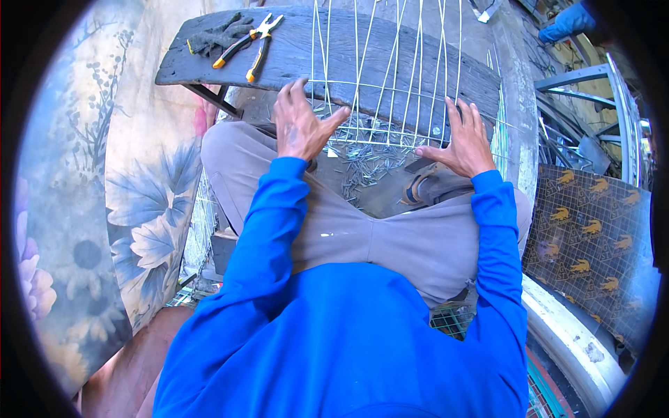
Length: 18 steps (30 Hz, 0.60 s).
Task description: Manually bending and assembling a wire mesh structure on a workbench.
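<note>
A light-coloured wire grid (390, 87) of long thin rods and cross wires leans over a dark wooden bench (188, 70) in front of me. My left hand (301, 125) is at the grid's near left corner, fingers spread, with nothing in it. At the near right corner my right hand (463, 139) is open too, its thumb pointing inward. Whether either hand touches the wire, I cannot tell. Pliers (265, 28) with black and yellow handles lie parted on the bench, left of the grid. Beside them rests a crumpled dark grey work glove (217, 35).
Many short cut wire pieces (373, 167) litter the ground between my feet, under the bench edge. A floral cloth (146, 188) hangs at my left. On the right stand a metal frame (617, 97) and a dark patterned sheet (585, 240). Another person's blue sleeve (568, 22) shows at far right.
</note>
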### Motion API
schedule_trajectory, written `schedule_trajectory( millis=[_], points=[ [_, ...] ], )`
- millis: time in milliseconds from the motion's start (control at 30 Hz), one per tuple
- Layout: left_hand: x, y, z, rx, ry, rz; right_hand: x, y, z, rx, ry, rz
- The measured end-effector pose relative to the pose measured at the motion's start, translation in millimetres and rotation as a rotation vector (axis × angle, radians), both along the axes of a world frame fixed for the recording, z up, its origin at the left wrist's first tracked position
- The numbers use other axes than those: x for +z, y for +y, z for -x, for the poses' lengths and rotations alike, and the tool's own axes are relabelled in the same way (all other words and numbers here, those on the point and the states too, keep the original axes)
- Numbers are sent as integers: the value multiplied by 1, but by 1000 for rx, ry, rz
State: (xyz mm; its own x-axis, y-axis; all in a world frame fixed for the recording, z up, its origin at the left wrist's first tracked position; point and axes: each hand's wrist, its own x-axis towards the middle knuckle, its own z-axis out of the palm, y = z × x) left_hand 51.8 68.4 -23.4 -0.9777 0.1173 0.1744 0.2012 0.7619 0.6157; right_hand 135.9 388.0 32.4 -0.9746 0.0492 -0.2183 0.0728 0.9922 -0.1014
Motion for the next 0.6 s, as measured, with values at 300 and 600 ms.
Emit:
schedule_trajectory(
  millis=[300, 600],
  points=[
    [-11, 52, 82, -24, -80, 56, -11, 7, -1, 12, 19, 20],
    [-24, 49, 79, -29, -8, -19, -10, 8, -1, 2, -25, 2]
  ],
)
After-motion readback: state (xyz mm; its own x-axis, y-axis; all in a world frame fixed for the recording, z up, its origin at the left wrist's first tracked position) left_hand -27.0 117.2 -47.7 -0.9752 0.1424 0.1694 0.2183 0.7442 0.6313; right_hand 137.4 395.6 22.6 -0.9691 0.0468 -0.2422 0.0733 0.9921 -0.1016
